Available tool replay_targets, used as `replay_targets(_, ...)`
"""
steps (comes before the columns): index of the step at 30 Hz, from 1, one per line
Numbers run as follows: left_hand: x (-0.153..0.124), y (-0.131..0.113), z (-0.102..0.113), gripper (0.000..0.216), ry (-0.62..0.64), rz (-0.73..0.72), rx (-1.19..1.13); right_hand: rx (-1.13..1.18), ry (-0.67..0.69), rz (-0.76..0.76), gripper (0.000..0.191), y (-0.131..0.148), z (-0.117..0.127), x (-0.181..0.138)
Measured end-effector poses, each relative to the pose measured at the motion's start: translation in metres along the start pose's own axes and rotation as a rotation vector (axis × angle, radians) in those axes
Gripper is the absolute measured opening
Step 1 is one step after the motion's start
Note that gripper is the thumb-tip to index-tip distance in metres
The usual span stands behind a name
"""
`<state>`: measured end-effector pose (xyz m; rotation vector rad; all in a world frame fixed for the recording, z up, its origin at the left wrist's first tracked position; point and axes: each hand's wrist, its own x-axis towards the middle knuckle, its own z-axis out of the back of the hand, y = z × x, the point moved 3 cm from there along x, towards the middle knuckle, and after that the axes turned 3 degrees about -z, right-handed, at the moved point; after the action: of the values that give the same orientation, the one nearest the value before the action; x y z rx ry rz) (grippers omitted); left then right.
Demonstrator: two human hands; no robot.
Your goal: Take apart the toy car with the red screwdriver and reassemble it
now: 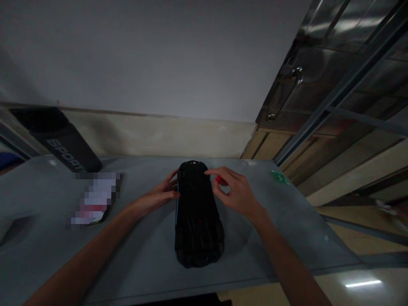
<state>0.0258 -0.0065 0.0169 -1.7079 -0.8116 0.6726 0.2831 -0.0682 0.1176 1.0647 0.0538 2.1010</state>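
A black toy car (196,204) appears to lie upside down on the grey table, its dark underside facing up and its length pointing away from me. My left hand (163,191) grips its left side, thumb and fingers against the edge near the far end. Over the far right corner of the car, my right hand (234,189) has its index fingertip at the wheel area. A small red piece (219,179) is held between the curled fingers of that hand; most of it is hidden, so its kind is unclear.
To the left, a black bottle marked SPORT (68,148) leans near the wall, and a phone with a blurred screen (97,197) lies before it. A green crumpled wrapper (280,177) rests on the grey table (270,238) at the right. Metal frame bars (331,100) stand beyond.
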Motion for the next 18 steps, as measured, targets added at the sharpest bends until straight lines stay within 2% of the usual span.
replay_targets(5,0.0006,0.0024,0.0024,0.109,0.017,-0.019,0.001,-0.043,-0.002,-0.073,0.024,-0.0026,-0.0011,-0.0004)
replay_targets(11,-0.0004,0.0013,0.0031,0.106,0.023,-0.026,0.018,-0.008,0.009,0.015,0.042,0.0025,0.0021,0.0009)
replay_targets(16,-0.0003,0.0007,0.0028,0.105,0.020,-0.034,0.019,-0.002,0.037,-0.071,0.028,0.0012,-0.0006,0.0002)
replay_targets(18,-0.0003,0.0004,0.0024,0.106,0.012,-0.030,0.018,-0.007,0.041,-0.077,0.028,0.0017,-0.0001,0.0001)
